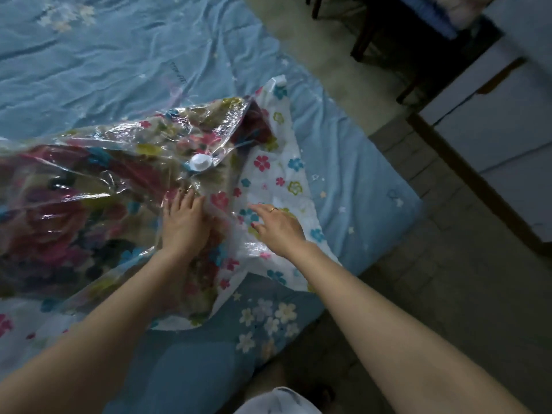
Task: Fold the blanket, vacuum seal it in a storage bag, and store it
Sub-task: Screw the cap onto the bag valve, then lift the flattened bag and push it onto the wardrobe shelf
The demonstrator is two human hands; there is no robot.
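A: Blanket (74,210) already inside the clear storage bag (268,180), spread on the blue bed sheet (89,70), bulk to the left, empty flowered end to the right

B: Valve (200,163) sitting on top, just beyond the hands. Looks capped

A: Left hand (183,222) flat on the plastic over the blanket, fingers straight and close together, pressing, gripping nothing

B: Right hand (279,227) laid on the slack flowered end, fingers extended and a little apart, ring (272,209) showing

A: Probably squeezing air out. Best to press from the blanket toward the open end, palms flat, smoothing wrinkles

B: Then check the seal fully closed before vacuuming; seal strip not clearly visible here
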